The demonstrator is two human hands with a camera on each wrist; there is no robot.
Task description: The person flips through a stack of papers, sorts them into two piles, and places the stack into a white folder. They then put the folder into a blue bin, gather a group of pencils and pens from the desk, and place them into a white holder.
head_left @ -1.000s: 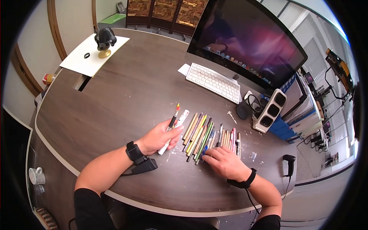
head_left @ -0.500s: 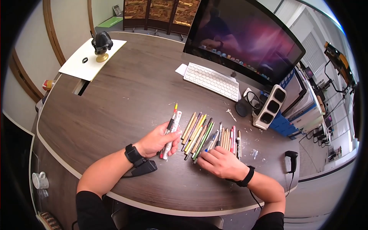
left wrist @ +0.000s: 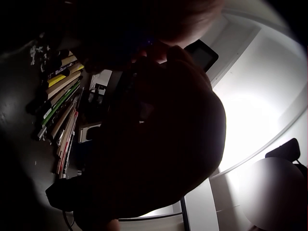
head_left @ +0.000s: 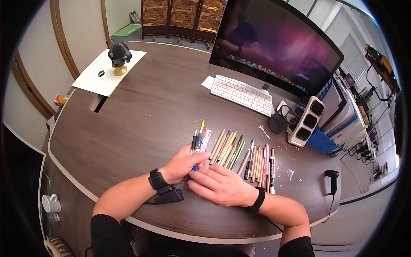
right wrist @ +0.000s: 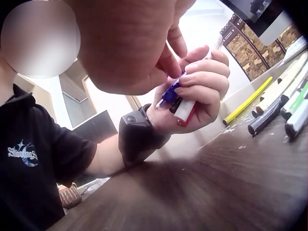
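My left hand (head_left: 182, 165) grips a bundle of pens upright above the table, among them a white marker (head_left: 206, 139), a black pen (head_left: 194, 141) and one with a yellow tip. Fingers of my right hand (head_left: 222, 186) meet the left palm and pinch a blue pen (right wrist: 171, 94) at the bundle's lower end. In the right wrist view the left hand (right wrist: 202, 91) curls round the white marker and the blue pen. Right of the bundle, pencils (head_left: 233, 150) and pens lie side by side. The left wrist view is dark around the hands.
Behind the pencils stand a keyboard (head_left: 242, 95) and a monitor (head_left: 278, 47). A white speaker-like stand (head_left: 306, 122) is at the right, a black handheld device (head_left: 332, 182) near the right edge. A white board (head_left: 96, 81) holds a black object at far left. Shavings lie scattered.
My right hand has moved left from the pencil row to my left hand, bringing the blue pen. The left hand stays near its place, with more pens showing in it.
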